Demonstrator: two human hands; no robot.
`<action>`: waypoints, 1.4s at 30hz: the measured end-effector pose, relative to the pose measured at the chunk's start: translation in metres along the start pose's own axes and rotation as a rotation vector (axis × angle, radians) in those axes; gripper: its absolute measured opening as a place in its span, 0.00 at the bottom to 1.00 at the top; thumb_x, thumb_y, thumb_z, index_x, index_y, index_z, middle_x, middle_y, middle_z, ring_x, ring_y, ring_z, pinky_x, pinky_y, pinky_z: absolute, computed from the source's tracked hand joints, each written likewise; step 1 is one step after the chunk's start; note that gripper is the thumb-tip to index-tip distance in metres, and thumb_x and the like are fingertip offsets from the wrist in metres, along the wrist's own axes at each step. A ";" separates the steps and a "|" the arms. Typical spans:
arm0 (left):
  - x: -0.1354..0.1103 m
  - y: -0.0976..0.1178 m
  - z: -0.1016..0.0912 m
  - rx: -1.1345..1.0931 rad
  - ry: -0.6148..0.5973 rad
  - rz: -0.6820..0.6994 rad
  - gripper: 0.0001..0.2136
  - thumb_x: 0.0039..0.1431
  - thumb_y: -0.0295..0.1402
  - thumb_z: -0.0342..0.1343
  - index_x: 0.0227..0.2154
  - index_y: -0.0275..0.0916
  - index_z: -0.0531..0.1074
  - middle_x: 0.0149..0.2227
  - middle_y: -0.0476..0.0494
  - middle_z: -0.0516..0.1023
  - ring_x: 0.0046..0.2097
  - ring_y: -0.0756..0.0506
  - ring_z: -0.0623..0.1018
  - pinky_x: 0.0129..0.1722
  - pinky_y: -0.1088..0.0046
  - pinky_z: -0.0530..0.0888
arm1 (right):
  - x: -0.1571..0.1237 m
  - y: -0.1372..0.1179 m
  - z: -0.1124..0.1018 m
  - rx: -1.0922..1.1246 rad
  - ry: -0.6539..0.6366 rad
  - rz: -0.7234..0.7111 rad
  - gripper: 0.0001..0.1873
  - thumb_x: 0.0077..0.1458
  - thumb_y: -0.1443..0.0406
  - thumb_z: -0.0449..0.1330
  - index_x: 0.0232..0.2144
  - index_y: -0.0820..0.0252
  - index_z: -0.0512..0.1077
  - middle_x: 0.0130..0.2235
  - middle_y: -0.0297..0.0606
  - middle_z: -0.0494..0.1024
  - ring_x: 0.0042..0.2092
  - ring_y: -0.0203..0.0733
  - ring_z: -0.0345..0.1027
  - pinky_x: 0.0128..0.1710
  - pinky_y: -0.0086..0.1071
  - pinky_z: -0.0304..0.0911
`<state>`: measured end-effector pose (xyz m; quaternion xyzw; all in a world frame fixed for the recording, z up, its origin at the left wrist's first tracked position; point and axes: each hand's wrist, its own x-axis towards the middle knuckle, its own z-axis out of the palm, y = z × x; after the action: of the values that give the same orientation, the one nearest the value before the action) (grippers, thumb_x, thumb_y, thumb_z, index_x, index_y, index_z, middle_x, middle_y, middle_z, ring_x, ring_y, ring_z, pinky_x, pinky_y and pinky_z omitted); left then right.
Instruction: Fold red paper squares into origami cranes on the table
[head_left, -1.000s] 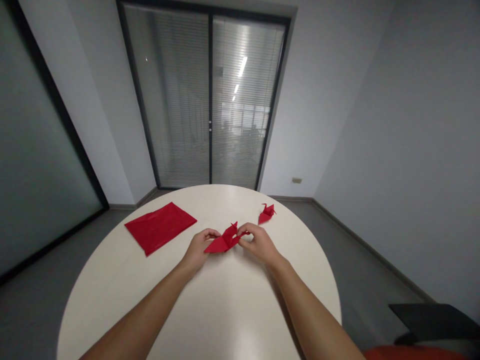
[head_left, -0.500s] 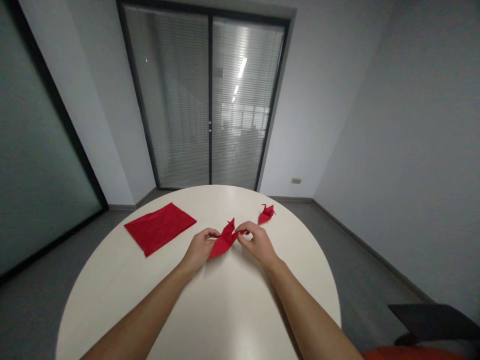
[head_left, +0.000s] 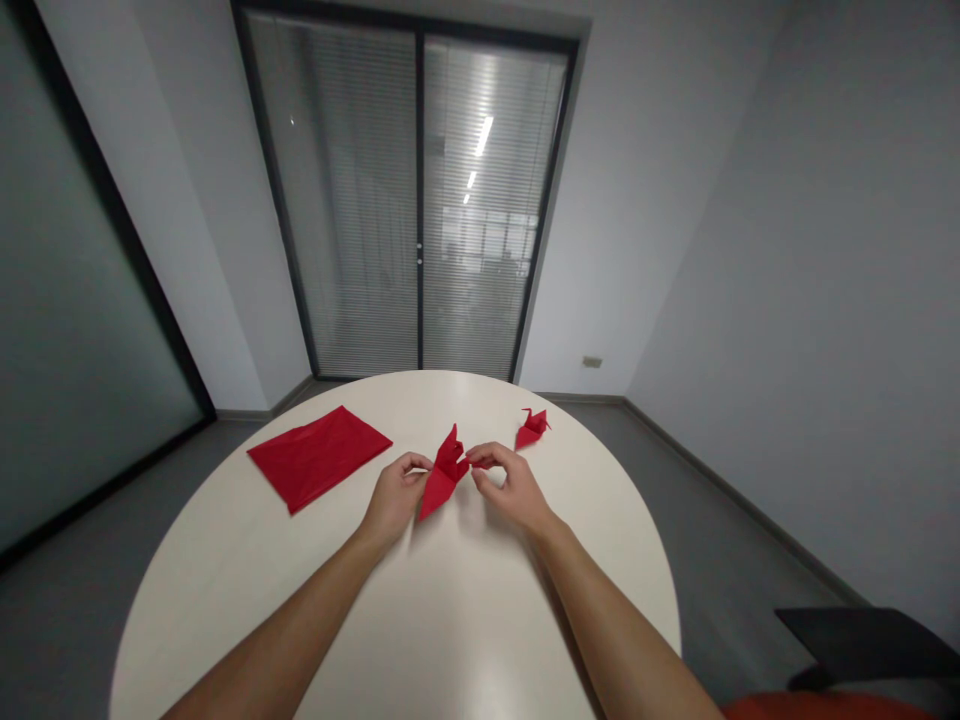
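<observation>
A partly folded red paper figure [head_left: 444,472] is held just above the round white table [head_left: 390,620], between both hands. My left hand [head_left: 394,497] pinches its left side, fingers closed. My right hand [head_left: 508,486] pinches a thin point on its right side with thumb and forefinger. The figure is tilted, its tip pointing up and its long wing slanting down to the left.
A finished red paper crane [head_left: 532,428] stands on the table beyond my right hand. A stack of flat red paper sheets [head_left: 319,456] lies at the left. Beyond the table are a glass door with blinds [head_left: 416,200] and a dark seat [head_left: 862,650] at lower right.
The paper figure has been turned from lying nearly flat to standing more upright, its tip raised. Both hands have stayed in place, drawing slightly closer together.
</observation>
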<state>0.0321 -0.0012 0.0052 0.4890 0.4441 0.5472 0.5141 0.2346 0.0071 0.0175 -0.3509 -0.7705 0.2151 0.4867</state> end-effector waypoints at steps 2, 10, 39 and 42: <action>0.000 -0.002 -0.001 -0.003 -0.017 0.005 0.16 0.41 0.39 0.68 0.30 0.39 0.69 0.23 0.50 0.78 0.25 0.47 0.77 0.26 0.75 0.70 | 0.000 0.000 0.001 0.047 0.014 0.043 0.06 0.56 0.66 0.62 0.38 0.58 0.74 0.43 0.41 0.80 0.42 0.42 0.74 0.44 0.37 0.69; 0.002 -0.009 -0.002 0.067 -0.056 0.076 0.15 0.46 0.38 0.65 0.34 0.39 0.69 0.31 0.46 0.80 0.29 0.47 0.79 0.29 0.74 0.73 | 0.004 0.006 0.005 0.173 0.009 0.160 0.09 0.56 0.60 0.64 0.36 0.59 0.78 0.40 0.43 0.83 0.39 0.44 0.77 0.43 0.39 0.71; -0.001 -0.009 -0.001 0.304 -0.143 0.159 0.12 0.56 0.38 0.58 0.38 0.38 0.79 0.40 0.39 0.83 0.41 0.41 0.80 0.44 0.66 0.74 | 0.007 0.019 0.005 0.344 0.027 0.290 0.16 0.51 0.55 0.68 0.37 0.58 0.74 0.33 0.37 0.79 0.36 0.40 0.73 0.40 0.36 0.68; 0.000 -0.011 -0.002 0.373 -0.144 0.189 0.10 0.53 0.36 0.60 0.36 0.38 0.79 0.39 0.41 0.82 0.39 0.42 0.79 0.44 0.67 0.73 | 0.006 0.018 0.005 0.301 -0.019 0.273 0.14 0.54 0.57 0.66 0.39 0.59 0.74 0.34 0.37 0.78 0.36 0.40 0.72 0.41 0.36 0.67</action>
<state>0.0316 -0.0003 -0.0057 0.6531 0.4518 0.4650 0.3914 0.2345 0.0234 0.0068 -0.3735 -0.6793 0.3951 0.4928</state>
